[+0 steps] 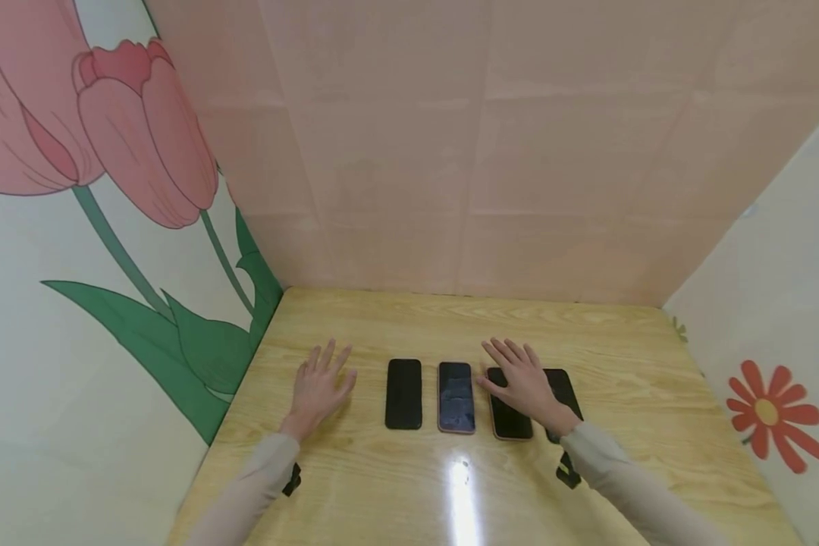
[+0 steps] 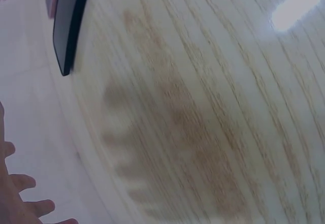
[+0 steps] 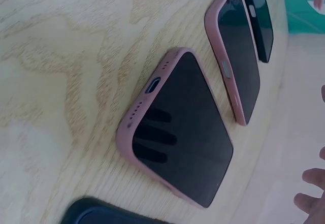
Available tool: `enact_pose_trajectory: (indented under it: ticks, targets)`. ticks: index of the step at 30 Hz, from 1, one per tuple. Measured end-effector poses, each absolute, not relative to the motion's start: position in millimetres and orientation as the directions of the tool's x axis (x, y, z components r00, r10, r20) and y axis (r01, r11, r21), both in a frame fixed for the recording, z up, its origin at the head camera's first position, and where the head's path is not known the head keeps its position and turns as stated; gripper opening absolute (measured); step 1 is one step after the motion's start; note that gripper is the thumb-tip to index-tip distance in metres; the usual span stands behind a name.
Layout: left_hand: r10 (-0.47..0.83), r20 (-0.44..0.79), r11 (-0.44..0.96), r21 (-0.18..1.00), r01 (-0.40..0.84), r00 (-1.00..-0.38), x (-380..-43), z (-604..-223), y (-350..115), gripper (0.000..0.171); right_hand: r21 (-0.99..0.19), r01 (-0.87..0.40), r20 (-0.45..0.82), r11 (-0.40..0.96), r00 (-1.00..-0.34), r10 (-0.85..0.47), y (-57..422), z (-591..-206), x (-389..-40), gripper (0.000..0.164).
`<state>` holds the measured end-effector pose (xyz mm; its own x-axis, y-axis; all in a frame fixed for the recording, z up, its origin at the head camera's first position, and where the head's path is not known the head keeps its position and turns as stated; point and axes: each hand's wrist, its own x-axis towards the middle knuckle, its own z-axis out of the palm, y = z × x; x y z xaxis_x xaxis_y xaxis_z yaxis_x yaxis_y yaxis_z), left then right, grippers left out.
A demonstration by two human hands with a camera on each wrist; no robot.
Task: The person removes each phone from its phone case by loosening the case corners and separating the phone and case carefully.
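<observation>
Glare (image 1: pixel 461 504) marks the near table (image 1: pixel 362 485). Four phones (image 1: pixel 403 394) lie there in a row; right hand (image 1: pixel 524 385), grip spread, partly hides the right two. Left hand (image 1: pixel 316 388), grip spread, lies left. Pinkish wall (image 1: pixel 409 152) behind.

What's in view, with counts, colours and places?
Dark-edged rectangular phones: 2, black, row's ends
Pink-edged rectangular phones: 2, dark screens, row's middle
Wood-grain table: 1, light brown, beneath phones
Creased wall covering: 1, pinkish beige, behind table
Tulip-printed wall: 1, white, pink, green, left
Flower-printed wall: 1, white, red, right
Wrist devices: 2, black, at wrists
Long sleeves: 2, pale grey, forearms
Left hand: 1, bare, left of phones
Right hand: 1, bare, over rightmost phones
</observation>
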<state>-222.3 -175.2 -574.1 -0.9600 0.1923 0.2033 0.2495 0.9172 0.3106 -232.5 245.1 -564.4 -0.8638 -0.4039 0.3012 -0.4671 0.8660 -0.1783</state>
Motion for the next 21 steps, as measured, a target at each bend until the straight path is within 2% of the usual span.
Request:
enact_pose_trajectory:
  ticks: [11,21]
  targets:
    - [0.203,0.255,0.915,0.293,0.276,-0.945,-218.3,-587.3,-169.9,0.057,-0.205,-0.496,0.297,0.844,-0.853,-0.43,226.8,-568.1,-237.7,0.082]
    - [0.179,0.213,0.918,0.316,0.241,-0.961,-214.0,-591.2,-164.6,0.057,-0.262,-0.491,0.231,0.831,-0.868,-0.44,214.6,-570.1,-243.5,0.082]
